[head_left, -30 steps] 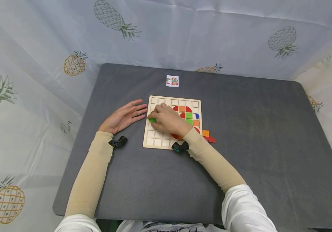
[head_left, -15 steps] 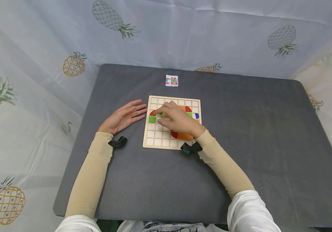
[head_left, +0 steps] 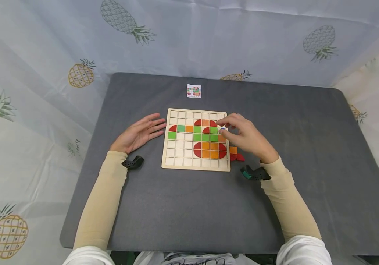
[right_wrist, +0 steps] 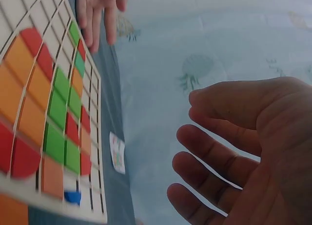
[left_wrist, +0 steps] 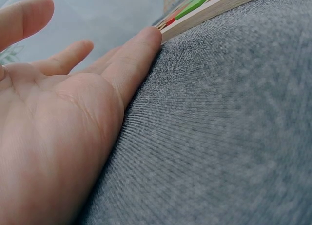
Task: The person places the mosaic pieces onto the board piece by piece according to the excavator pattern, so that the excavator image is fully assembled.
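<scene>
A wooden grid board (head_left: 179, 162) lies on the table, its cells partly filled with red rounded pieces (head_left: 197, 150), orange squares (head_left: 189, 129) and green squares (head_left: 172, 135). My left hand (head_left: 139, 133) lies palm up at the board's left edge, fingers extended; the left wrist view has a fingertip right at the board's side. Over the board's right edge hovers my right hand (head_left: 247, 138), fingers loosely bent with nothing between them. Below it, a small blue piece (right_wrist: 72, 197) sits in a cell beside a salmon-coloured square (right_wrist: 52, 177).
Behind the board lies a small pattern card (head_left: 194, 91). Loose pieces rest against the board's right side, among them an orange square (head_left: 233, 150) and a red piece (head_left: 240, 157). A pineapple-print curtain (head_left: 176, 44) hangs behind the grey table (head_left: 182, 209).
My right hand has swung from the board's left columns across to its right edge, uncovering the row of red, green and orange pieces. My left hand has stayed in place.
</scene>
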A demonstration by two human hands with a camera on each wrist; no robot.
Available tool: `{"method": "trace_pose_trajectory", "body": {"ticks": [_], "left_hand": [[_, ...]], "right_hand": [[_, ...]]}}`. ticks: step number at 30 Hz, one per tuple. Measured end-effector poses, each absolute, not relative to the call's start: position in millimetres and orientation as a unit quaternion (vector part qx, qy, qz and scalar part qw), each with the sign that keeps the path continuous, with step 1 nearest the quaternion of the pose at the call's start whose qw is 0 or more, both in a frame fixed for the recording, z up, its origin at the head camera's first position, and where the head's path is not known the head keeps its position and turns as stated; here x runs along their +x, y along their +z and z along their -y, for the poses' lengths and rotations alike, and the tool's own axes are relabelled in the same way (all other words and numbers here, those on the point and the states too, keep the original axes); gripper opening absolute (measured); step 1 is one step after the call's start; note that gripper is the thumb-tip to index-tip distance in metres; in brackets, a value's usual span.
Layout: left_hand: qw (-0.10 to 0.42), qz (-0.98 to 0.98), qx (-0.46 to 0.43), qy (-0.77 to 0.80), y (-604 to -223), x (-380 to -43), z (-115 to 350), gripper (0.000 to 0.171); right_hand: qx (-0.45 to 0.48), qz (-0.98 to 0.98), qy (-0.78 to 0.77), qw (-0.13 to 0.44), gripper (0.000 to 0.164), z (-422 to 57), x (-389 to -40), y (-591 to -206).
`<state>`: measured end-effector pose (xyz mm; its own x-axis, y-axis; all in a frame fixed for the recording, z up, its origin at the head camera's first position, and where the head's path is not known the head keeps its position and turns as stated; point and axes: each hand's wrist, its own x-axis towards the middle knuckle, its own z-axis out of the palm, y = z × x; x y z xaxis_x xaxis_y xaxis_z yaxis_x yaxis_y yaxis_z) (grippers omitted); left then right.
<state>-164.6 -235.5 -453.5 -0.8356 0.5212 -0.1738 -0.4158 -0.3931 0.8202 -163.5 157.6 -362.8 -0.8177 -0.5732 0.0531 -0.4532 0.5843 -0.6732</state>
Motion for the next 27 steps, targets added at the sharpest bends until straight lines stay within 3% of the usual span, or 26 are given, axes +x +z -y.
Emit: {"method": "trace_pose_trajectory", "body": {"ticks": [16, 27], "left_hand": [[0.281, -0.469, 0.051, 0.836, -452.6, -164.0, 235.7, 0.066], [0.282, -0.473, 0.053, 0.833, -452.7, -164.2, 234.7, 0.067]], "right_hand": [[-0.204, -0.925, -0.299, 0.117, 0.034, -215.3, -150.2, -390.3], [-0.215, -0.93, -0.258, 0.147, 0.037, -224.3, -143.7, -411.7]]}}
